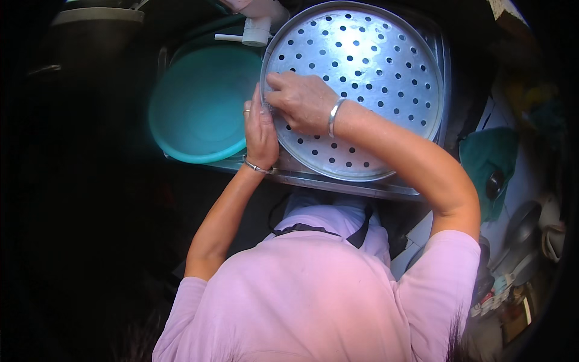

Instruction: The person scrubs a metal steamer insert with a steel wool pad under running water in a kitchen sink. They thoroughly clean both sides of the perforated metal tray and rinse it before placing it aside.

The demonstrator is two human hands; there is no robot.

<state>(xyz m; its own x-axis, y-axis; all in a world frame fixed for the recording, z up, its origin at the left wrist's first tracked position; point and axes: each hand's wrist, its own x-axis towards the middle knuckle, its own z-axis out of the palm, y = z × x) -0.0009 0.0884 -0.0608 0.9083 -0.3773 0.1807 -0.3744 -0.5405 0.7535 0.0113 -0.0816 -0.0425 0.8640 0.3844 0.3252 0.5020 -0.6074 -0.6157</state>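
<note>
A round metal steamer tray (362, 54), perforated with several rows of holes, rests over a metal sink (307, 178). At its left side, my left hand (261, 133) steadies the raised rim from outside, fingers pointing up along it and the thumb bent against it. My right hand (305, 102) reaches across the tray and presses its curled fingers to the inside of the same rim. Some small greyish matter shows below those fingers, but whatever the palm may hold is hidden. Both wrists wear metal bangles.
Left of the tray sits a green plastic basin (203, 104). A white tap (255, 34) juts in above, between basin and tray. To the right are a green cloth (488, 167) with a dark object on it and a dark pan (522, 221).
</note>
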